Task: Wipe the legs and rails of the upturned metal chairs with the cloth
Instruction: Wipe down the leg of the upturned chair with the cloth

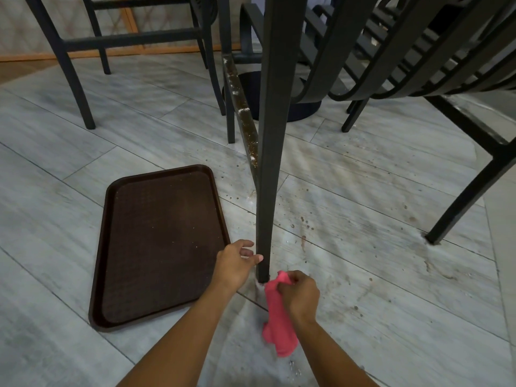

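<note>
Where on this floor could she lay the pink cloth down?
Bare tiles lie left of the brown tray, and right of the near chair leg up to the slanted leg, though spotted. Crowded behind, among chair legs and the round base.

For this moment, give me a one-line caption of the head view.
Left hand steadies a dark chair leg while right hand holds pink cloth at its foot.

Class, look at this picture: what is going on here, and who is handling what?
A person is crouched low among dark metal chairs, cleaning one. The right hand holds a pink cloth in its grip, close to the foot of the nearest chair leg. The left hand touches that leg just above its foot. A brown tray lies on the tiled floor to the left. A rail behind the leg looks crusted with pale grime, and the floor around is spotted.
</note>
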Tool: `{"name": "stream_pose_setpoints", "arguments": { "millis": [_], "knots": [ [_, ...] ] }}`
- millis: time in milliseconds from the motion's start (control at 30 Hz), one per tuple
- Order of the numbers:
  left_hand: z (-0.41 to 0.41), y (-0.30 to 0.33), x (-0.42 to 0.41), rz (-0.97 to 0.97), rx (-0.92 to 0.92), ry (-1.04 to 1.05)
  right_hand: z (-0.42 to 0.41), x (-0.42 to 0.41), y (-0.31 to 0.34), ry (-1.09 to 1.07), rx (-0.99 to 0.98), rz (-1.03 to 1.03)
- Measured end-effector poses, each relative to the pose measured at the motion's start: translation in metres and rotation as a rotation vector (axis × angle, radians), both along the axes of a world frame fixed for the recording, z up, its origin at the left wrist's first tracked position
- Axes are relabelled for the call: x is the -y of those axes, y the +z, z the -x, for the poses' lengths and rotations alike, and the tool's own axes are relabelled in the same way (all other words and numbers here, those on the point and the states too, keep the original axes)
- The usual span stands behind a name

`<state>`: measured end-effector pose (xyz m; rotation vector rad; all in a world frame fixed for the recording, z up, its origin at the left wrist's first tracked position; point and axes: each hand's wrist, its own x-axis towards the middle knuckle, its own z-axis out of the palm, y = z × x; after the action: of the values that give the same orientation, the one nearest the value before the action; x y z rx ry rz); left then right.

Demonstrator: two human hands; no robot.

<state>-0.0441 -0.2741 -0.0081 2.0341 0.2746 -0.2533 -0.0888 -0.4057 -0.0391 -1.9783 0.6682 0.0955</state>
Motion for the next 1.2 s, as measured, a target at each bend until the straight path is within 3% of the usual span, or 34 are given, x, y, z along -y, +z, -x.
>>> {"name": "stream_pose_setpoints", "arguments": {
  "millis": [233,800,1200],
  "knots": [
    [0.001,0.0,0.007,0.016,-0.002,0.02,-0.014,-0.014,0.008,0.105,0.097,0.008],
    [-0.002,-0.003,0.008,0.026,-0.028,0.028,-0.022,-0.018,-0.008,0.149,-0.005,0.111],
    [0.008,0.007,0.007,-0.027,-0.089,-0.048,-0.007,-0.008,-0.002,0.152,-0.005,0.028]
  ]
}}
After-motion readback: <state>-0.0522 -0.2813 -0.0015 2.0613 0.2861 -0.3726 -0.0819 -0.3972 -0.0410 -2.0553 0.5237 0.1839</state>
